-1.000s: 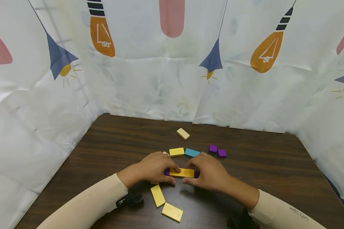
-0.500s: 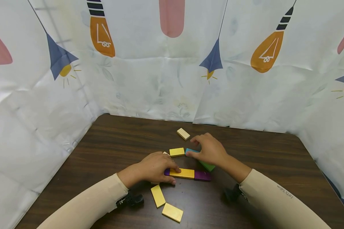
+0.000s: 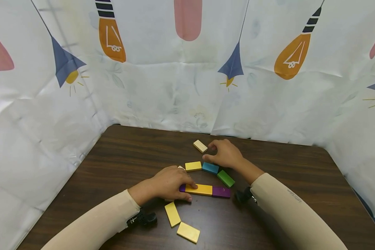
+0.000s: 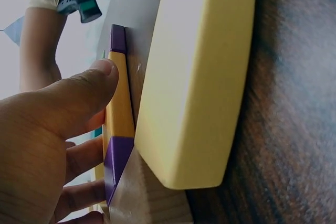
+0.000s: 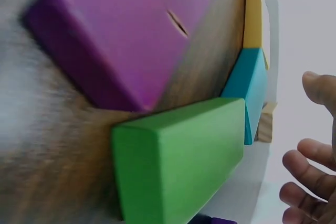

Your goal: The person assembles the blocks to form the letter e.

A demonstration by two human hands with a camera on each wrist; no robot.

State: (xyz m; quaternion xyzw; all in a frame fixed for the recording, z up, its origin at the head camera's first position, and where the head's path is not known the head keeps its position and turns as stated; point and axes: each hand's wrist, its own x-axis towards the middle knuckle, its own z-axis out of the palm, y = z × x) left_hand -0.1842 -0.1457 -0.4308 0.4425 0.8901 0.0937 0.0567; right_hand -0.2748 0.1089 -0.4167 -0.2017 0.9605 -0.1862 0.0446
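Observation:
My left hand [image 3: 167,182] rests over the left end of a straight row of blocks. Its index fingertip touches the orange block [image 3: 203,189], and the thumb lies along the near side. That row runs from a partly covered purple block [image 4: 117,163] through the orange one to another purple block [image 3: 221,192]. Holding nothing, my right hand [image 3: 226,152] hovers with its fingers spread, just right of a plain wooden block [image 3: 200,146]. Behind the row, a yellow block [image 3: 193,166], a blue block [image 3: 210,168] and a green block [image 3: 226,178] form an arc.
Two pale yellow blocks, one slanted [image 3: 172,214] and one nearer [image 3: 188,232], lie at the front. Another pale block [image 3: 181,167] peeks out behind my left hand. A printed white curtain [image 3: 175,93] hangs behind the dark wooden table [image 3: 137,149].
My right hand has left the right end of the row and moved back, over the blue block, towards the wooden block. The left hand has stayed in place.

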